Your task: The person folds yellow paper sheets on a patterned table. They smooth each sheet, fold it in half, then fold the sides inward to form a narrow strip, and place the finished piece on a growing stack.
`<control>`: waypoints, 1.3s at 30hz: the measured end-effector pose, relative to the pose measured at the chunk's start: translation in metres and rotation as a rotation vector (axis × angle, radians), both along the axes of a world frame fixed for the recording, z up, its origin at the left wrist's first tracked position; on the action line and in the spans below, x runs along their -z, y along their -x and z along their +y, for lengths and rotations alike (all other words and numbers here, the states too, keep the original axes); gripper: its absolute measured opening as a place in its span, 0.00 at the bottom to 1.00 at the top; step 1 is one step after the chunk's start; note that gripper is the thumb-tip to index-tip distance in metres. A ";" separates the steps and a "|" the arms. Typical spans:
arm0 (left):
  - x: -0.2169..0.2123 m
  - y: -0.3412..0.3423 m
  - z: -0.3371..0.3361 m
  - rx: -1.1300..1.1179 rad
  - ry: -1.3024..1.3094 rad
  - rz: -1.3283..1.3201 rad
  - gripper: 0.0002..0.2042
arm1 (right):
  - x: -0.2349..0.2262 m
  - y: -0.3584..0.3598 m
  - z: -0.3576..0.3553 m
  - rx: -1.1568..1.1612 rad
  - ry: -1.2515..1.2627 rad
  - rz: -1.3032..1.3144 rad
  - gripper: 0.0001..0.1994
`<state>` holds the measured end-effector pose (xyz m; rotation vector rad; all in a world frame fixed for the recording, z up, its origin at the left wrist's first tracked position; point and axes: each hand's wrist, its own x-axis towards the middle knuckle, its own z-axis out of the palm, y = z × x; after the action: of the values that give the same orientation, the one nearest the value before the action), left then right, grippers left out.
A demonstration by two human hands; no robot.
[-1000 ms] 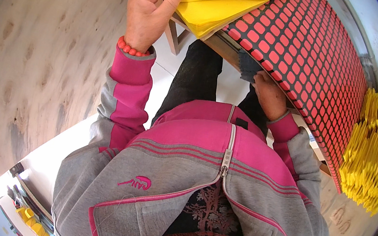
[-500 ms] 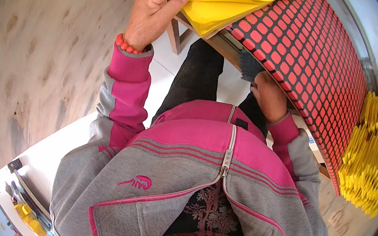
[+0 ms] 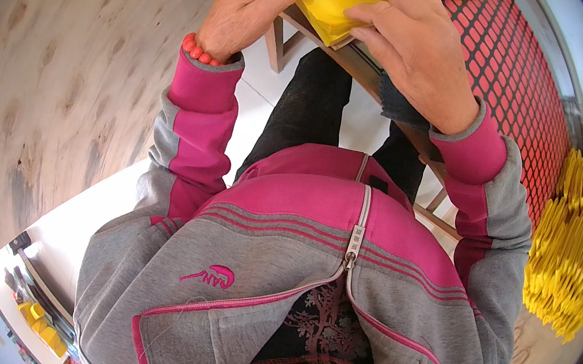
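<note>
A stack of thin yellow sheets [image 3: 325,9], paper or cloth I cannot tell, lies at the table's near edge at the top of the view. My left hand [image 3: 253,7], with a red bead bracelet at the wrist, pinches the top sheet's edge between thumb and forefinger. From the right, my right hand [image 3: 417,54] reaches over the same stack. Its fingers are spread and rest on or just above the yellow surface. The far part of the stack is cut off by the frame.
A red-and-black patterned cover [image 3: 501,70] lies over the table to the right. Piled folded yellow pieces [image 3: 571,251] stand at the far right. Dark cloth [image 3: 397,106] hangs below the table edge. A pale wood-grain surface [image 3: 75,77] fills the left.
My right hand has risen from beside the dark cloth under the table edge to the yellow stack. My left hand keeps its pinch on the sheet, slightly shifted.
</note>
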<state>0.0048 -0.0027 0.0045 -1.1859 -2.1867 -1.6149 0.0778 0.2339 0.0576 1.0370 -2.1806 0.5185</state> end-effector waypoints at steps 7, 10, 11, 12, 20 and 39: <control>0.000 0.005 -0.005 0.104 -0.035 -0.027 0.07 | 0.008 0.005 0.000 0.063 0.052 -0.227 0.08; -0.001 0.006 -0.006 0.135 -0.046 -0.036 0.08 | 0.007 0.005 -0.001 0.048 0.069 -0.258 0.07; -0.001 0.006 -0.007 0.140 -0.051 -0.050 0.08 | 0.007 0.005 -0.001 0.033 0.075 -0.252 0.07; -0.002 0.006 -0.007 0.136 -0.043 -0.049 0.08 | 0.007 0.005 -0.002 0.019 0.082 -0.244 0.06; -0.004 0.002 -0.005 0.080 -0.003 -0.007 0.05 | 0.011 0.005 -0.002 0.028 0.163 -0.301 0.07; 0.012 -0.001 0.010 -0.035 -0.292 -0.276 0.04 | 0.013 0.006 -0.006 0.049 0.083 -0.105 0.08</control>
<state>0.0062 0.0073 -0.0080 -0.8827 -2.0062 -2.1016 0.0720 0.2281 0.0447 0.9280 -2.2500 0.6483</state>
